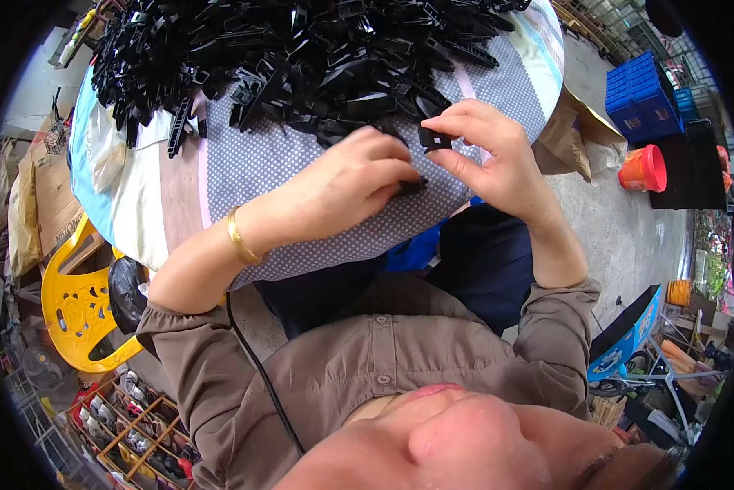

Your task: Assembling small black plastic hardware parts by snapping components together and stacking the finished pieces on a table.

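Head view: a small black clip (pixel 435 139) is pinched by right hand (pixel 497 159); another is pressed by left hand (pixel 359 175); misalignment could cause slipping.

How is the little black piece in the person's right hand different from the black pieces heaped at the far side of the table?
The small black piece is pinched alone between the fingertips of the right hand and lifted off the cloth; the heap of black pieces lies loose and tangled on the table. The held one looks short and squarish, while many in the heap look long and narrow. Both appear to be black plastic. The left hand covers another dark bit.
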`<action>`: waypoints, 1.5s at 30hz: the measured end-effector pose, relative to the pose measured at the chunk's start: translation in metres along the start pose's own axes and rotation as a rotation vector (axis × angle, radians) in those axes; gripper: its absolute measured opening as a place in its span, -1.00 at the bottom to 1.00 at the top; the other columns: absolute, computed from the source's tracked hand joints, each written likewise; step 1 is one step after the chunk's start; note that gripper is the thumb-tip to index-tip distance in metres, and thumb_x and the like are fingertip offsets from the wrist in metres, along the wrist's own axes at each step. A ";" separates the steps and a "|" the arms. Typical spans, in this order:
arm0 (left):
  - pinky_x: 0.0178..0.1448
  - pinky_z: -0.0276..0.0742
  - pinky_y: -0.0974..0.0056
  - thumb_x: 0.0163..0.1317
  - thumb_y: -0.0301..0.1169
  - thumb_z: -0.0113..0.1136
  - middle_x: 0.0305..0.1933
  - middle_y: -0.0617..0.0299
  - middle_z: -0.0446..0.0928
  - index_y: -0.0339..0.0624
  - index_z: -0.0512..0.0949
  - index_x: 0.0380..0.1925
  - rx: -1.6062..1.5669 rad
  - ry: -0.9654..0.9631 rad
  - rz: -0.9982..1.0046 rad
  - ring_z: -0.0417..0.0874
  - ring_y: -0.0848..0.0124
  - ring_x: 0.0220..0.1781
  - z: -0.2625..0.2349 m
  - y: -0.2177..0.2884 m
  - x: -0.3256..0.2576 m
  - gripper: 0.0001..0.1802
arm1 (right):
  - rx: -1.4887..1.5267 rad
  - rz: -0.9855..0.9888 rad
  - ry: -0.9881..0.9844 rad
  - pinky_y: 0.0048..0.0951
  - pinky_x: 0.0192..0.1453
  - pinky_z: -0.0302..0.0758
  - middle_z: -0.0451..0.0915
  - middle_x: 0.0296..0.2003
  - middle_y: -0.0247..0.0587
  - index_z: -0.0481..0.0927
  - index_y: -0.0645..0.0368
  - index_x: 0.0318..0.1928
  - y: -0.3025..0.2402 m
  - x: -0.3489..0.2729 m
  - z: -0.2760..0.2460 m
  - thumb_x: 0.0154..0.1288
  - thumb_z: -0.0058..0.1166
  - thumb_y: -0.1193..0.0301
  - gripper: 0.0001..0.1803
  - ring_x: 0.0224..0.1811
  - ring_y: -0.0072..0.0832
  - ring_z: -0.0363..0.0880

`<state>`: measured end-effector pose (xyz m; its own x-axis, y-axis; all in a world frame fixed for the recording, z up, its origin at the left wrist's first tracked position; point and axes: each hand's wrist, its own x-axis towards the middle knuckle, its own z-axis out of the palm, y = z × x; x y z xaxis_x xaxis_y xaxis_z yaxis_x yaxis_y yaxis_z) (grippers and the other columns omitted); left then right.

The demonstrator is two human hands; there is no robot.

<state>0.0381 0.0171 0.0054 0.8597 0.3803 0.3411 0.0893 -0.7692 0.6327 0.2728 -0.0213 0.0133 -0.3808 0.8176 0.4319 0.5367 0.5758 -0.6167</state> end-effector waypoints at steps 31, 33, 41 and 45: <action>-0.27 0.55 0.19 0.01 -0.29 0.42 -0.37 0.14 0.53 -0.26 0.63 -0.39 0.064 -0.016 -0.186 0.59 0.19 -0.37 0.000 0.008 -0.001 -0.72 | -0.176 -0.024 0.138 -0.53 -0.31 0.47 0.65 -0.32 -0.21 0.68 0.22 -0.15 0.045 0.011 0.002 0.11 0.32 0.44 -0.73 -0.37 -0.47 0.56; -0.28 0.55 0.21 0.05 -0.28 0.41 -0.34 0.14 0.53 -0.26 0.63 -0.32 0.041 -0.020 -0.220 0.59 0.21 -0.38 -0.001 0.011 0.001 -0.70 | -0.274 -0.026 0.178 -0.55 -0.32 0.47 0.65 -0.32 -0.21 0.68 0.21 -0.12 0.053 0.011 0.005 0.13 0.30 0.45 -0.73 -0.39 -0.48 0.55; -0.28 0.57 0.26 0.12 -0.41 0.34 -0.07 0.06 0.46 -0.25 0.50 0.03 0.086 0.342 -0.275 0.57 0.25 -0.37 0.003 0.007 0.000 -0.55 | 0.148 0.404 0.178 -0.66 -0.34 0.40 0.63 -0.38 -0.37 0.67 0.30 -0.13 0.036 0.003 -0.017 0.28 0.13 0.49 -0.80 -0.40 -0.71 0.48; -0.14 0.54 0.26 -0.04 -0.50 0.32 0.00 0.14 0.41 -0.13 0.55 -0.02 0.571 0.356 0.052 0.50 0.23 -0.17 0.002 0.008 0.002 -0.52 | 0.467 0.438 -0.168 -0.68 -0.31 0.41 0.64 -0.42 -0.36 0.68 0.30 -0.16 0.007 -0.001 -0.006 0.29 0.10 0.50 -0.82 -0.36 -0.74 0.51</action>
<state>0.0415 0.0108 0.0092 0.6606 0.4063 0.6313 0.3881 -0.9046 0.1761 0.2814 -0.0177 0.0126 -0.3343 0.9424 -0.0093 0.3000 0.0970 -0.9490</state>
